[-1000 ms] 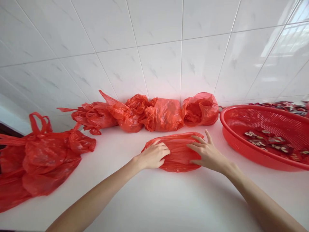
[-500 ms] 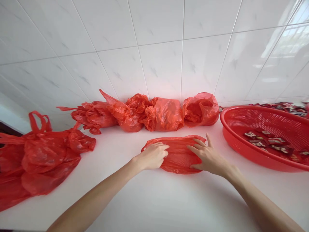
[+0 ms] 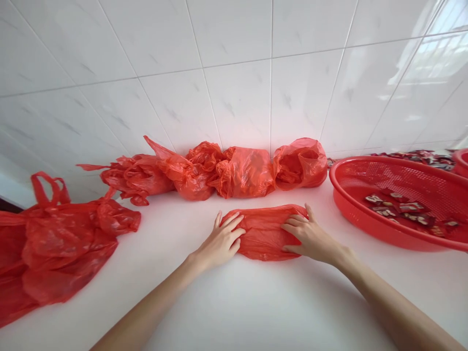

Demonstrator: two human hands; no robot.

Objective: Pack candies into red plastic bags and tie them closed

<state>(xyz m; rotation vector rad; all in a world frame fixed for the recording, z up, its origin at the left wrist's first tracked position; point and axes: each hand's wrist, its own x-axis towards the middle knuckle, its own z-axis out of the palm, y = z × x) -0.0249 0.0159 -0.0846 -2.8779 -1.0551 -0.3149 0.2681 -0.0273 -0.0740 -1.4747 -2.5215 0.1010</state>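
A small red plastic bag [image 3: 265, 231], wrapped into a flat bundle, lies on the white counter [image 3: 234, 302] in front of me. My left hand [image 3: 219, 241] lies flat on its left end with the fingers stretched out. My right hand [image 3: 310, 236] rests on its right end, fingers spread and pressing the plastic down. Neither hand grips anything.
Several wrapped red bag bundles [image 3: 219, 170] line the tiled wall [image 3: 234, 73] behind. A heap of loose red bags [image 3: 58, 239] lies at the left. A red mesh basket [image 3: 365, 219] with several small packets [image 3: 398, 207] stands at the right.
My left hand has gone from curled on the bag to flat with fingers stretched out. Both hands and the bundle shifted slightly left in view. My right hand stays pressed on the bag.
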